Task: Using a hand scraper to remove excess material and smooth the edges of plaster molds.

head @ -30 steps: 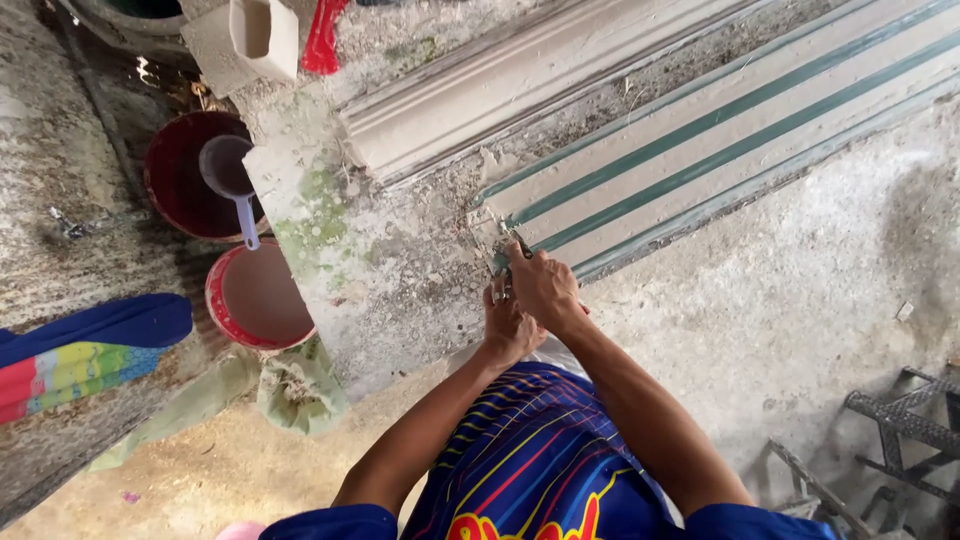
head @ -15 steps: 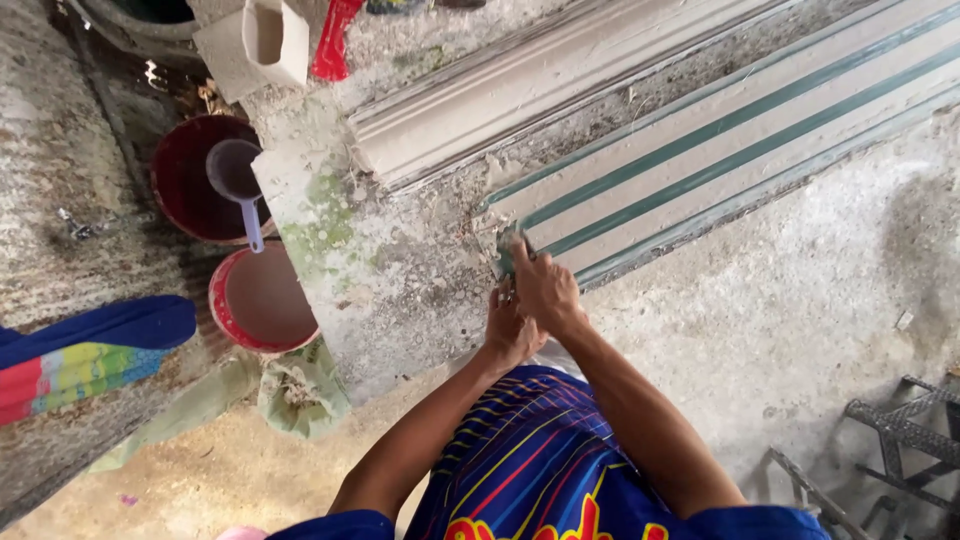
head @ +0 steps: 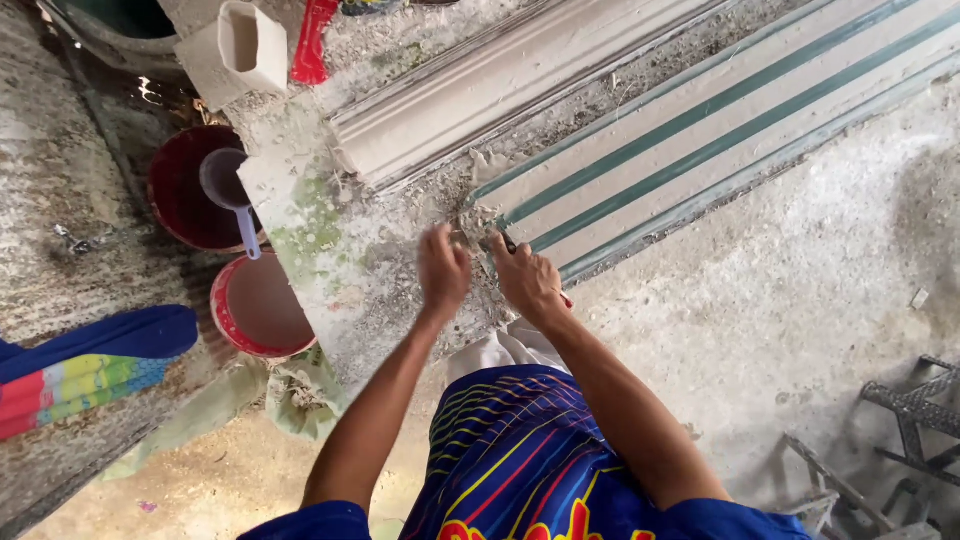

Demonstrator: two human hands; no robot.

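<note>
Both my hands work at the near end of a long green-and-cream striped mould (head: pixel 700 120) lying on a rough grey slab (head: pixel 760 300). My right hand (head: pixel 527 280) grips a small dark-tipped tool with a red handle, its tip against the mould's end. My left hand (head: pixel 443 270) is closed just beside it, over crumbs of grey plaster; I cannot tell if it holds anything. A white moulded cornice strip (head: pixel 500 80) lies parallel, farther away.
Left of the slab stand a dark red bucket (head: pixel 185 205) with a grey scoop (head: pixel 228 190) and a red tub (head: pixel 258 308) of pale mix. A white container (head: pixel 250 45) sits top left. Metal frames (head: pixel 900 430) lie bottom right. A striped cloth (head: pixel 90 365) lies at the left.
My hands, pressed together a second ago, have come apart, the left one shifting left. The camera has moved closer to the mould's end.
</note>
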